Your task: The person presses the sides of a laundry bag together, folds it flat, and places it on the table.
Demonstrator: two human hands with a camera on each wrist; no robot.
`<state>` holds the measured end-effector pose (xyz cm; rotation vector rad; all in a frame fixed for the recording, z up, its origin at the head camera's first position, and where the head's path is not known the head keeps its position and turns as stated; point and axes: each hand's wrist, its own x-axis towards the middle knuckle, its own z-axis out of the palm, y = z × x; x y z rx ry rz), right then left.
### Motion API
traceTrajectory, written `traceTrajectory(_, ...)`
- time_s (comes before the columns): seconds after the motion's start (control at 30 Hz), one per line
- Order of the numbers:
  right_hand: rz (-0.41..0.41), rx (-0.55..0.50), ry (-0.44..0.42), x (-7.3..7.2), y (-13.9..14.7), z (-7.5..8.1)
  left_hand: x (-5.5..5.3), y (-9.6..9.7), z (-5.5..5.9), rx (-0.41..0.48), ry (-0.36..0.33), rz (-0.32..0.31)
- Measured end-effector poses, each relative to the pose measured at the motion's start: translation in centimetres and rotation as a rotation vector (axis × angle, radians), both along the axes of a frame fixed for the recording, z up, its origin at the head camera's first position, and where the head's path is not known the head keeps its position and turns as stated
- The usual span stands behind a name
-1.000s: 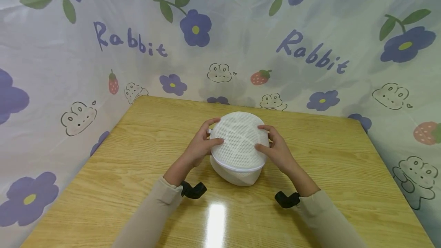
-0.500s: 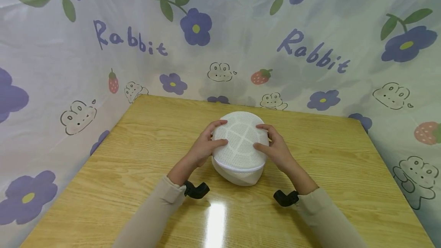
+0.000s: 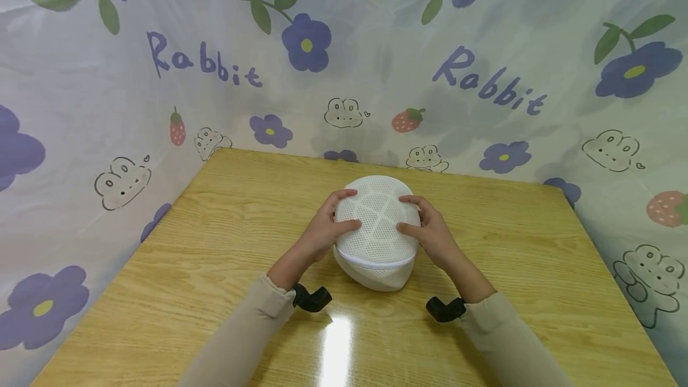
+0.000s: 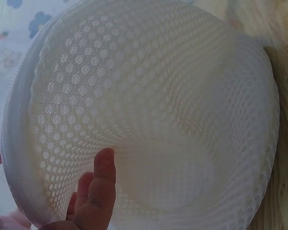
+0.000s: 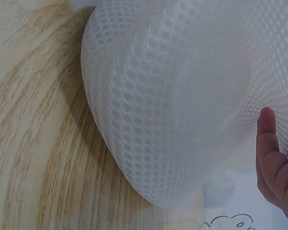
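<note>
A rounded white mesh laundry bag (image 3: 376, 237) with a white zipper band around its upper edge stands on the wooden table. My left hand (image 3: 326, 224) grips its left side, thumb and index finger over the top. On the opposite side my right hand (image 3: 433, 233) holds it the same way. In the left wrist view, fingers (image 4: 102, 187) press a dent into the mesh wall (image 4: 182, 96). The right wrist view has fingertips (image 5: 267, 117) pushing into the netting (image 5: 149, 124) as well. The bag's lower part bulges toward me, below the zipper.
The wooden table (image 3: 226, 208) reaches to fabric walls (image 3: 376, 46) printed with flowers, rabbits and strawberries at the back and both sides. A black wrist mount (image 3: 313, 298) sits on the left wrist, another mount (image 3: 446, 309) on the right. Light glares off the table's front.
My left hand has shifted slightly right, its thumb and index finger reaching further over the bag's top. The small white tab at the bag's left edge is now hidden. My right hand stays nearly still.
</note>
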<state>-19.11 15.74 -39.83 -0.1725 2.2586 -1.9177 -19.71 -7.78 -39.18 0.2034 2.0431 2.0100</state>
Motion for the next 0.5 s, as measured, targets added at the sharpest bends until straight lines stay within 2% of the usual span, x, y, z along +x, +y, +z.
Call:
traceTrajectory(0.27,0.037,-0.056,-0.025,-0.21,0.29,-0.41,-0.02,0.33,-0.46,0.034,0.004,0.015)
traceTrajectory(0.37,0.053,-0.047,-0.02,-0.37,0.52,-0.65,-0.03,0.35,-0.53,0.006,0.019,0.023)
traceTrajectory(0.5,0.071,-0.019,0.018,-0.61,0.82,-0.83,-0.1,0.23,-0.54,-0.08,0.057,0.039)
